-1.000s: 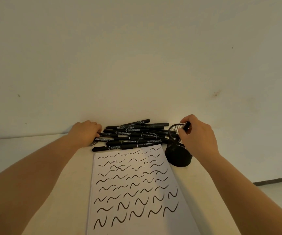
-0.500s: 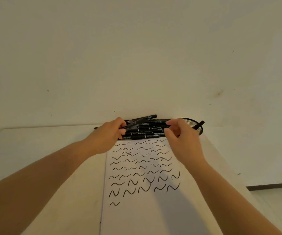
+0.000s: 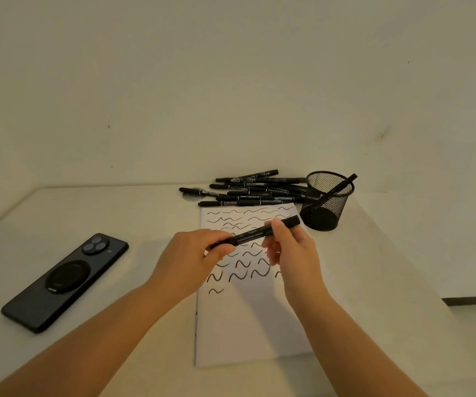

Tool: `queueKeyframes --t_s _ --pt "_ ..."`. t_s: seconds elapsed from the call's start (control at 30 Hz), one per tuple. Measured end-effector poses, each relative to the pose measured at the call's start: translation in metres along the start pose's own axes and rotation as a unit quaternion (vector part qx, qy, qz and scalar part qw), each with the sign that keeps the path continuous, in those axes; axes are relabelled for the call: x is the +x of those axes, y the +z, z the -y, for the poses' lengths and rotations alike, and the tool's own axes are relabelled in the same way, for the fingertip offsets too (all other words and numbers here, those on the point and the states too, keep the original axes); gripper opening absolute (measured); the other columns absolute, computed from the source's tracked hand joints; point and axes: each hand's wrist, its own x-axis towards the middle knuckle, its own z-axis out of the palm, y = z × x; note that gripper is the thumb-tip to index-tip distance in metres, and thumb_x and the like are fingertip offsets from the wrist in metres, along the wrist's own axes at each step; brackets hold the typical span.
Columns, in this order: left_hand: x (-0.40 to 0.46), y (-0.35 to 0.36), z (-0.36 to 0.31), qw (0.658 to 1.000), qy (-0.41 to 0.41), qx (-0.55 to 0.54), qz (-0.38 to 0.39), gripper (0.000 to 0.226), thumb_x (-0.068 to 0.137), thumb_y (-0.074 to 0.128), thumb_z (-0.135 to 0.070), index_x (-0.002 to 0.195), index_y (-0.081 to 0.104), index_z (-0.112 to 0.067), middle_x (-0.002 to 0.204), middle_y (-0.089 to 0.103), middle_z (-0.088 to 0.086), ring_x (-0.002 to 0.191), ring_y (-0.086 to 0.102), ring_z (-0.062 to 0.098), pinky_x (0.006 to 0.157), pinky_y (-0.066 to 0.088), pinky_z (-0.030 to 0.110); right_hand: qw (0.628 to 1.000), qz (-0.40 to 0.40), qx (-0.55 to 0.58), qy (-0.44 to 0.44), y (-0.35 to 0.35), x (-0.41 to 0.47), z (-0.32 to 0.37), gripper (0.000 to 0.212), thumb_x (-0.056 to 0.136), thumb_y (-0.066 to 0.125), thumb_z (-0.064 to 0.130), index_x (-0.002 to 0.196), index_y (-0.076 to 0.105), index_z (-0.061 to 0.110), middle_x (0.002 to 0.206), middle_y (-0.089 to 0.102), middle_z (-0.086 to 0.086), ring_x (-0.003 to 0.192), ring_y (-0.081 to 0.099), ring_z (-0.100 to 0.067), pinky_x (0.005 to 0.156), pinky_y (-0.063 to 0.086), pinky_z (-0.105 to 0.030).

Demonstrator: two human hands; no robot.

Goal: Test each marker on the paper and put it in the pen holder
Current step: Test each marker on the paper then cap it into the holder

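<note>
Now both hands hold one black marker (image 3: 255,232) above the paper (image 3: 248,319). The left hand (image 3: 190,260) has its grip clenched around the marker's lower left end, fingers curled over it. The right hand (image 3: 291,247) has its grip pinching the marker nearer the upper right end, thumb and fingers wrapped round the barrel. The marker lies tilted, rising from left to right. The paper rests flat on the tabletop (image 3: 116,325), its upper half covered with rows of black wavy lines. Beyond its far edge lies a pile of markers (image 3: 254,189) against the wall. Just right of the pile stands a black mesh pen holder (image 3: 327,200), with one marker leaning inside it. A black phone (image 3: 64,282) lies face down on the left, well apart from the paper.
</note>
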Motion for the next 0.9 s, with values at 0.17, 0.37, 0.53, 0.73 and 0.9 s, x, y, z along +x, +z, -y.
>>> queueKeyframes --t_s 0.17,0.37,0.53,0.73,0.9 --pt "-0.016 -0.008 -0.007 0.981 0.151 0.116 -0.030 0.028 0.086 0.051 -0.041 0.093 0.071 -0.023 0.073 0.068 -0.009 0.059 0.056 0.008 0.053 0.044 0.024 0.983 0.137 0.037 0.118 0.004 -0.011 -0.002 0.033 0.089 0.053 0.027 0.060 0.063 0.015 0.046 0.053 -0.004 0.035 0.035 -0.013 0.037 0.026 -0.021" --pt "-0.031 -0.009 -0.007 0.985 0.081 0.145 0.055 0.028 0.094 0.042 -0.041 0.094 0.066 -0.026 0.079 0.068 -0.010 0.069 0.063 0.013 0.061 0.047 0.028 0.968 0.194 0.011 0.159 0.005 -0.014 -0.004 0.024 0.089 0.047 0.015 0.072 0.061 0.006 0.047 0.054 -0.009 0.036 0.039 -0.015 0.039 0.030 -0.022" --pt "-0.034 -0.015 -0.015 0.991 -0.021 -0.009 0.129 0.026 0.090 0.050 -0.033 0.067 0.061 -0.027 0.054 0.060 -0.011 0.053 0.056 -0.002 0.054 0.039 0.011 0.977 0.190 0.004 0.101 0.005 -0.014 -0.003 0.032 0.086 0.041 0.006 0.067 0.066 0.013 0.038 0.047 -0.010 0.032 0.032 -0.016 0.039 0.025 -0.023" --pt "-0.033 -0.030 0.004 0.949 -0.110 -0.196 0.223 0.036 0.094 0.047 -0.014 0.065 0.067 -0.025 0.050 0.053 -0.008 0.045 0.049 0.003 0.051 0.044 0.014 0.987 0.089 0.135 0.015 -0.023 0.011 0.007 0.032 0.074 0.042 0.001 0.054 0.063 0.015 0.037 0.040 0.001 0.028 0.032 -0.012 0.034 0.022 -0.013" --pt "-0.031 -0.031 0.037 0.965 -0.144 -0.184 0.120 0.028 0.093 0.048 -0.015 0.075 0.066 -0.025 0.056 0.061 -0.012 0.053 0.055 0.000 0.056 0.047 0.014 0.993 0.090 -0.059 -0.038 -0.041 0.018 0.007 0.018 0.087 0.054 0.010 0.071 0.060 0.014 0.048 0.058 0.003 0.042 0.048 -0.010 0.037 0.034 -0.018"
